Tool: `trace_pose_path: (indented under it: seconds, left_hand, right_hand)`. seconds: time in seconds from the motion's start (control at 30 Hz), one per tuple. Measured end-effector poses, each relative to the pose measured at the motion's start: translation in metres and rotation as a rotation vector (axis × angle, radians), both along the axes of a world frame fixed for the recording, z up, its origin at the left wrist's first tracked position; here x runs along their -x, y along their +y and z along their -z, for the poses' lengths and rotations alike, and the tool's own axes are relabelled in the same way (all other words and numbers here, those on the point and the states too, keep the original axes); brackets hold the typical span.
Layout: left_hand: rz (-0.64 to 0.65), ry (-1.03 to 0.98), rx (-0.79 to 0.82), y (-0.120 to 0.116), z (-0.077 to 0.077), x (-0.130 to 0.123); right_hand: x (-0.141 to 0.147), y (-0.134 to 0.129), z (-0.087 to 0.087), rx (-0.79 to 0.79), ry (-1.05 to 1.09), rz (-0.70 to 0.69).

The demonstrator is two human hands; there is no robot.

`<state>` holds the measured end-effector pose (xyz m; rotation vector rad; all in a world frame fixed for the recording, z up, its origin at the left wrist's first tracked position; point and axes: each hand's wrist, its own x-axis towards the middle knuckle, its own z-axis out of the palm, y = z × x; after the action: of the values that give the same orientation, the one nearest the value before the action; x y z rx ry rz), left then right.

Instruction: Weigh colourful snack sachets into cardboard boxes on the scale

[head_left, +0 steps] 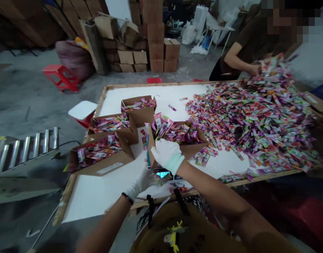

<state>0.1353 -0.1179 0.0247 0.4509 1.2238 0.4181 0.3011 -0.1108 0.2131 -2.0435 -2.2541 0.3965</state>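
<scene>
An open cardboard box (195,149) full of small, colourful printed packets (174,131) is in front of me at the table's middle. My right hand (168,154), in a white glove, is closed over the near left rim of this box. Lower down, my left hand (140,181), also gloved, grips the box's near left corner; its fingertips are partly hidden. A blue strip (148,151) shows along the box's left side. Beneath the box, a lit display (162,174) glows, and more packets lie around it.
Three filled boxes stand left: a near box (98,163), a middle box (111,124) and a far box (139,103). A large packet heap (251,123) covers the table's right, where a co-worker's hand (253,70) holds packets. A roller conveyor (26,151) and white-topped stool (82,109) stand left.
</scene>
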Motion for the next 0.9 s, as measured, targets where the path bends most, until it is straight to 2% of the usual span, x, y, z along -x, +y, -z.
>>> trace_pose_path:
  seconds: [0.07, 0.13, 0.23, 0.3, 0.37, 0.43, 0.53, 0.63, 0.77, 0.9]
  left_hand:
    - [-0.031, 0.019, 0.111, -0.020, 0.014, 0.017]
    - [-0.100, 0.081, 0.150, -0.036, 0.026, 0.030]
    - [-0.146, 0.194, 0.099, -0.052, 0.038, 0.049]
    - [-0.179, 0.240, 0.029, -0.060, 0.040, 0.063]
    - [-0.225, 0.281, -0.048, -0.066, 0.036, 0.076]
    - [-0.272, 0.312, -0.115, -0.070, 0.030, 0.089]
    - [-0.312, 0.329, -0.176, -0.070, 0.020, 0.102]
    - [-0.321, 0.331, -0.209, -0.062, 0.012, 0.107]
    - [-0.348, 0.314, -0.251, -0.043, 0.000, 0.101]
    - [-0.370, 0.266, -0.331, -0.026, -0.014, 0.088]
  right_hand:
    - [0.014, 0.004, 0.002, 0.037, -0.013, -0.007]
    - [0.027, 0.003, 0.004, 0.115, -0.004, -0.037]
    - [0.035, -0.003, 0.007, 0.191, 0.027, -0.111]
    - [0.025, -0.009, 0.007, 0.163, 0.075, -0.146]
    - [0.001, -0.014, 0.002, 0.072, 0.202, -0.166]
    - [-0.034, -0.017, -0.007, -0.089, 0.372, -0.141]
    - [-0.087, -0.019, -0.024, -0.359, 0.481, 0.014]
    - [-0.124, -0.020, -0.033, -0.466, 0.460, 0.171]
    - [-0.143, -0.020, -0.028, -0.502, 0.555, 0.250]
    - [-0.141, -0.013, -0.017, -0.491, 0.673, 0.251]
